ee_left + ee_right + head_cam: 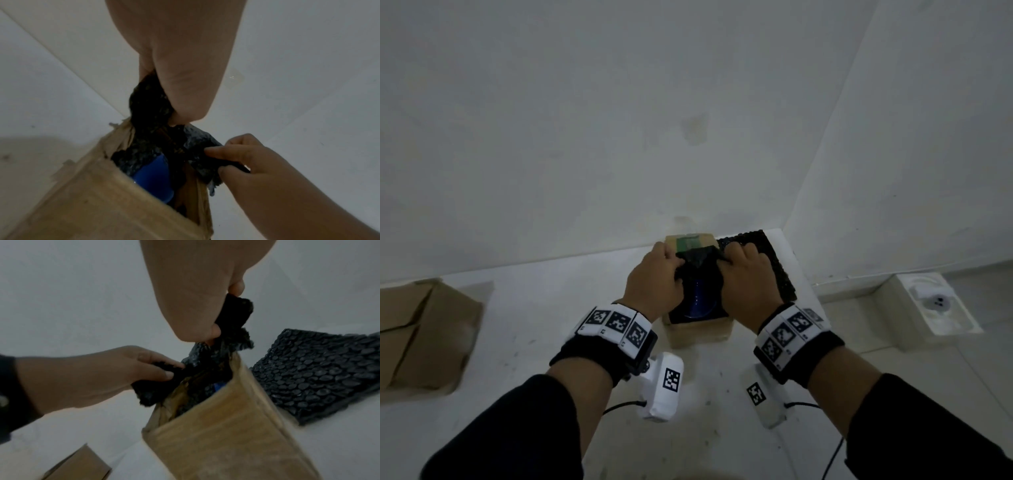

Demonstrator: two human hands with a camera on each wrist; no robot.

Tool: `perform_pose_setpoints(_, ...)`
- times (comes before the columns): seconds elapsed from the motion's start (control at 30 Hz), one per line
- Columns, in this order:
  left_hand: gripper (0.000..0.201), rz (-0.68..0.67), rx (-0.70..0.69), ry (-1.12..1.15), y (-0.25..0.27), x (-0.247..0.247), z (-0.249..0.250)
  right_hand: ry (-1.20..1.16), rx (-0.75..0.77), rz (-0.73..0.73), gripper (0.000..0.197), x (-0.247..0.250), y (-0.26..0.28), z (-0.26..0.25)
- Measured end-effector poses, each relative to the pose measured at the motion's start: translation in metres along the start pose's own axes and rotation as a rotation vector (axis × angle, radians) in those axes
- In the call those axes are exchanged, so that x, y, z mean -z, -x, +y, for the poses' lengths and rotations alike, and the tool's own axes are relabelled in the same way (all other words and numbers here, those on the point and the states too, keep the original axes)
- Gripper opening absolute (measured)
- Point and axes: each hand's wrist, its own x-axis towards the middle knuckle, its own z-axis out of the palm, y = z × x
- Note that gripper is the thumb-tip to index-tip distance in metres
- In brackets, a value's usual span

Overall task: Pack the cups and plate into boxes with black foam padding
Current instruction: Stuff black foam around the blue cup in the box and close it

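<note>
The left hand (654,281) is closed in a pinch on the left edge of a black foam padding sheet (697,270), thumb and curled fingers clamping the material, as the left wrist view confirms. The right hand (748,281) likewise grips the right edge of the same sheet, fingers curled over it. Both hands sit directly above the mouth of a small brown cardboard box (698,329), and the sheet is bunched between them, dipping into the opening.

Inside the box stands a blue cup (698,301), seated against the foam lining. The head view shows its round rim facing upward, so its long axis appears to run vertically, in line with the box walls. How deep it sits cannot be determined.

The box stands upright on a white table surface (534,342), near the far right corner by the wall. A second black dimpled foam sheet (774,263) lies flat on the table just beside the box, on its right. A larger brown cardboard box (424,335) rests at the left edge of the table, well apart.
</note>
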Motion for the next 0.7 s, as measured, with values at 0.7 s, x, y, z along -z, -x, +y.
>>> perform_pose_setpoints(0.7, 0.061, 0.051, 0.005, 0.503, 0.017, -0.05, -0.037, 0.059, 0.155, -0.415, 0.023, -0.013, -0.035, -0.032)
